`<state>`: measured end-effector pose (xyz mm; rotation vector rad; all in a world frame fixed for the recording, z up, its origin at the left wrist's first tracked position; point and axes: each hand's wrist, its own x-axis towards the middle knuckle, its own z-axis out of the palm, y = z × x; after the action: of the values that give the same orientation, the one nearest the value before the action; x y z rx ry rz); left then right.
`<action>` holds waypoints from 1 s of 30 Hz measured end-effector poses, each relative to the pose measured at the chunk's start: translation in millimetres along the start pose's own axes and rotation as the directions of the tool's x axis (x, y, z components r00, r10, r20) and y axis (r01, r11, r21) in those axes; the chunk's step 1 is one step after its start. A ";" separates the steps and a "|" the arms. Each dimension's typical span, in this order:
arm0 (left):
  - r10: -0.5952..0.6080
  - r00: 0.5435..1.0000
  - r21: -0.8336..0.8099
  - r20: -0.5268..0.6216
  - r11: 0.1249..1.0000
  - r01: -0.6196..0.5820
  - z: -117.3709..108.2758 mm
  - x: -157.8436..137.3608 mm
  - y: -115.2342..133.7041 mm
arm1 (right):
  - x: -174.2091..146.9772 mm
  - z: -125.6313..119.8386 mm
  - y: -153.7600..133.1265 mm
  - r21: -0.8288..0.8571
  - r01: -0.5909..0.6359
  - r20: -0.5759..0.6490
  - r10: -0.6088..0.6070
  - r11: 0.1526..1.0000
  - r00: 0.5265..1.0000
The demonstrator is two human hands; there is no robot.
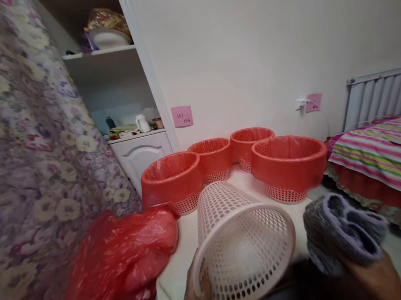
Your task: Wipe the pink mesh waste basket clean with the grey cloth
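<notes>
My left hand (198, 295) grips the near-left rim of a pale pink perforated plastic wastebasket (223, 200). The basket is tipped on its side, its open mouth facing me. In my right hand (376, 274) is a bundled grey fluffy cloth (324, 232) with light purple edging; its folds hide most of my fingers. That cloth is held to the right of the basket, apart from it. A crumpled red plastic bag (126, 263) lies left of my left hand, next to the table's edge.
Several baskets lined with red bags stand on the cream-covered table (184, 237), among them a front-left basket (188, 204) and a right one (285, 191). A floral curtain (37, 162) hangs left. A striped bed (383, 150) and shelves (100, 51) flank the wall.
</notes>
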<state>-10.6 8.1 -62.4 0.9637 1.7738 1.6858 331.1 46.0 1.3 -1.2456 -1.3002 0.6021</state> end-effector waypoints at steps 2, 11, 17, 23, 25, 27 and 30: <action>0.111 0.993 0.021 0.041 0.994 -0.112 5.2 -2.2 5.3 | 16.5 3.6 11.9 0.013 -0.067 0.035 0.066 0.998 0.997; 0.352 0.912 0.183 0.211 0.902 -0.390 18.0 -16.7 32.8 | 49.1 33.7 32.2 -0.013 -0.143 0.131 0.143 0.990 0.981; 0.414 0.861 0.221 0.296 0.847 -0.484 32.2 -20.0 46.1 | 65.1 43.6 -47.7 -0.084 0.555 0.258 -0.520 0.828 0.814; 0.463 0.813 0.173 0.353 0.822 -0.543 51.0 -15.3 84.7 | 31.5 86.7 -120.1 -0.145 0.863 0.607 -0.645 0.485 0.464; 0.473 0.801 0.170 0.367 0.813 -0.558 54.5 -12.7 93.5 | 28.4 92.7 -121.8 -0.155 0.859 0.602 -0.643 0.488 0.474; 0.484 0.781 0.192 0.394 0.788 -0.585 57.6 -10.6 98.8 | 34.4 91.3 -117.3 -0.179 0.843 0.566 -0.647 0.508 0.510; 0.491 0.754 0.233 0.435 0.748 -0.622 60.9 -9.8 103.1 | 52.5 79.0 -107.2 -0.178 0.809 0.466 -0.676 0.561 0.571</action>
<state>57.7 36.8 32.1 2.0151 1.6674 1.3738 239.7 87.3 103.4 -0.7239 -2.1636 -0.0960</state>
